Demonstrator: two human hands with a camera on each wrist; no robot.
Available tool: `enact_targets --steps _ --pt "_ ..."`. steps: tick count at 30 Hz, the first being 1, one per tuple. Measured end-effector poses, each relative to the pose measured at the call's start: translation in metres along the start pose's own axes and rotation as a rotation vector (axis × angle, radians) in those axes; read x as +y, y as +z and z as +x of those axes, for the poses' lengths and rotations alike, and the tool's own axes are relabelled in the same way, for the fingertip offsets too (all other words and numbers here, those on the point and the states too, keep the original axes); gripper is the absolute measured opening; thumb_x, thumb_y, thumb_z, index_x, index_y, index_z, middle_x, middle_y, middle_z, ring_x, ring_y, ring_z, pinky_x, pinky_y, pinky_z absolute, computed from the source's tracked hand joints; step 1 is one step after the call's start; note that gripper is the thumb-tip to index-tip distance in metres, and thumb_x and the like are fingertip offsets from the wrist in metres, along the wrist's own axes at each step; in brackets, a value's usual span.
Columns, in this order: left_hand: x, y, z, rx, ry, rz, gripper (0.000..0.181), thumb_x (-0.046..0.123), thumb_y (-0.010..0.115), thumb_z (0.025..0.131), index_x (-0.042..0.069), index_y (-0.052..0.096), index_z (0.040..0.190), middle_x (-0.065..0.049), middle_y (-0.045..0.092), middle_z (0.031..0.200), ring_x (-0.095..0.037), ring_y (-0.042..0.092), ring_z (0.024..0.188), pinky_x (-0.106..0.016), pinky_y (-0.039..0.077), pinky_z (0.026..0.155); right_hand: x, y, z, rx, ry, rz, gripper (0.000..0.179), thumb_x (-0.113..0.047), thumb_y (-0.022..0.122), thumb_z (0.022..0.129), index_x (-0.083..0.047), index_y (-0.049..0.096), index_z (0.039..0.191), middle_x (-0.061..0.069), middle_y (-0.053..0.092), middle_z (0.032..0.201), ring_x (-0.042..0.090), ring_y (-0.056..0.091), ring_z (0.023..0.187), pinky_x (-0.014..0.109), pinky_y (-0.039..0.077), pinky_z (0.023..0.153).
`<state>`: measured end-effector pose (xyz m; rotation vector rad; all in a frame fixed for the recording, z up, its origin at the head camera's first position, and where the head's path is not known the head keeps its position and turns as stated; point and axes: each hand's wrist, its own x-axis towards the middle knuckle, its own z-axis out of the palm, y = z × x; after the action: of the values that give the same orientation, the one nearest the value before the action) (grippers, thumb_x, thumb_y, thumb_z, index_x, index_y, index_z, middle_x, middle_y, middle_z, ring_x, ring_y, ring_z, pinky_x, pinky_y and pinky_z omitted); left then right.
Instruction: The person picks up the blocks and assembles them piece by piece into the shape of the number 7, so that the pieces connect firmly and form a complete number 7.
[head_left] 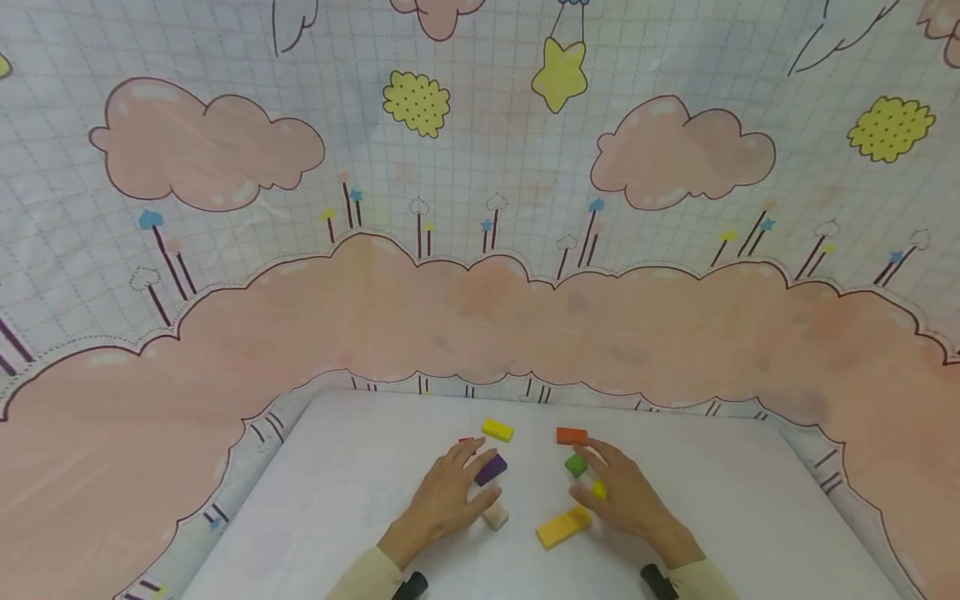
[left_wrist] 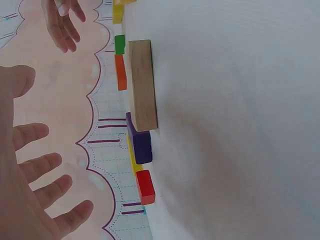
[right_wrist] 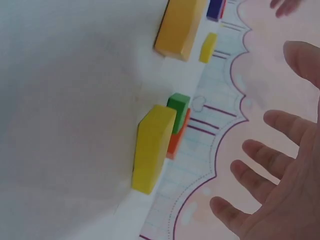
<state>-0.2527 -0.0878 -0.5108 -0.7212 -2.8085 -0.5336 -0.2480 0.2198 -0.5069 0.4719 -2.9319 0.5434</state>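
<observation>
My left hand [head_left: 448, 493] hovers with spread fingers above the left group of blocks, nothing in its grasp. Around it lie a purple block [head_left: 492, 469], a plain wooden block [head_left: 496, 516] and a red block [left_wrist: 145, 187], which the hand partly covers in the head view. Over the right group, my right hand [head_left: 624, 492] is likewise spread and holds nothing. Close to it are a green block [head_left: 576, 465], a red-orange block [head_left: 572, 436], an orange-yellow block [head_left: 563, 527] and a yellow block [right_wrist: 154, 150], mostly behind the fingers in the head view.
A second, smaller yellow block [head_left: 497, 430] lies farther back on the white table [head_left: 315, 467]. Behind the table hangs a patterned cloth [head_left: 480, 325] with clouds and stars, reaching round both sides.
</observation>
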Motion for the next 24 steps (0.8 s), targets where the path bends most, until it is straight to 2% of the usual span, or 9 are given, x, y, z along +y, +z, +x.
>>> enact_targets --steps 7,13,24 --pt "0.002 0.000 -0.007 -0.089 -0.049 -0.063 0.058 0.054 0.052 0.096 0.027 0.046 0.147 0.000 0.042 0.154 -0.027 0.040 0.142 -0.054 0.039 0.112 0.012 0.000 -0.003 -0.026 0.029 0.042 0.066 -0.046 0.067 0.090 -0.021 0.045 0.147 0.008 0.041 0.154 0.036 0.040 0.140 0.062 0.036 0.111" --pt "0.001 0.002 -0.011 -0.129 -0.065 -0.086 0.060 0.055 0.055 0.094 0.027 0.046 0.146 0.000 0.045 0.152 -0.026 0.042 0.141 -0.053 0.042 0.110 0.023 -0.001 -0.006 -0.045 0.072 0.093 0.067 -0.045 0.069 0.088 -0.021 0.046 0.146 0.009 0.041 0.154 0.035 0.039 0.140 0.061 0.036 0.111" --pt "-0.003 0.007 -0.016 -0.133 -0.027 -0.130 0.057 0.051 0.059 0.093 0.023 0.051 0.142 -0.001 0.050 0.147 -0.024 0.047 0.136 -0.048 0.045 0.108 0.037 -0.006 -0.011 -0.064 0.127 0.159 0.065 -0.046 0.069 0.088 -0.020 0.048 0.144 0.011 0.044 0.152 0.037 0.039 0.140 0.062 0.033 0.113"
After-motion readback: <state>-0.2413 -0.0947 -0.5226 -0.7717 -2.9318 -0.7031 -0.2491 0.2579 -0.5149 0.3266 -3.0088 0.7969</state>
